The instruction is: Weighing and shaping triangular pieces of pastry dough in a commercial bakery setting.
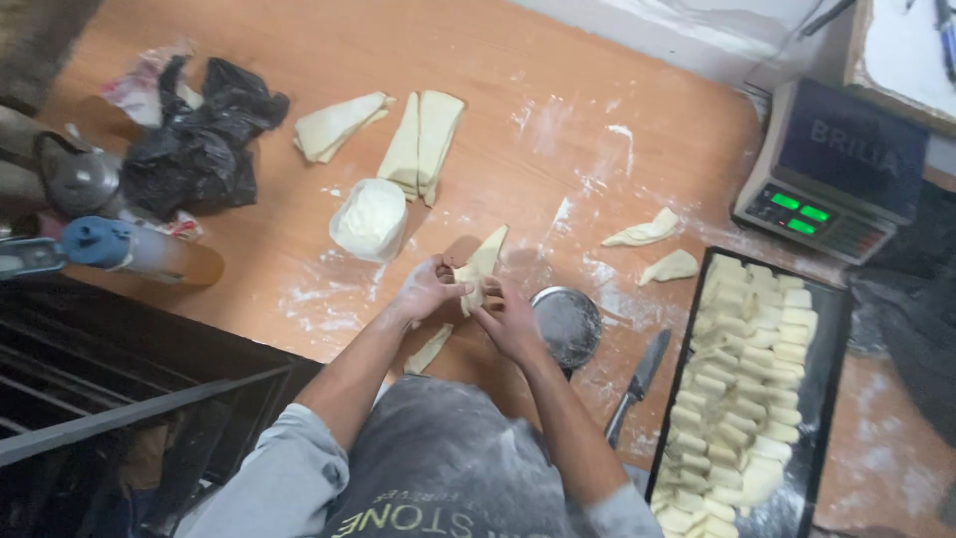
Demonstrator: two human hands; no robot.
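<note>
Both hands, left hand [430, 289] and right hand [506, 317], are pinched on one dough triangle [479, 269], held just above the floured tabletop [538, 60], wide end at the fingers, tip pointing away. Looks like a roll starting, though the fingers hide the fold. To do it well: even thumb pressure, keep the tip centred, roll snug without stretching. Filling tub [369, 218] sits just beyond, tray of shaped pieces [832, 399] to the right.
</note>
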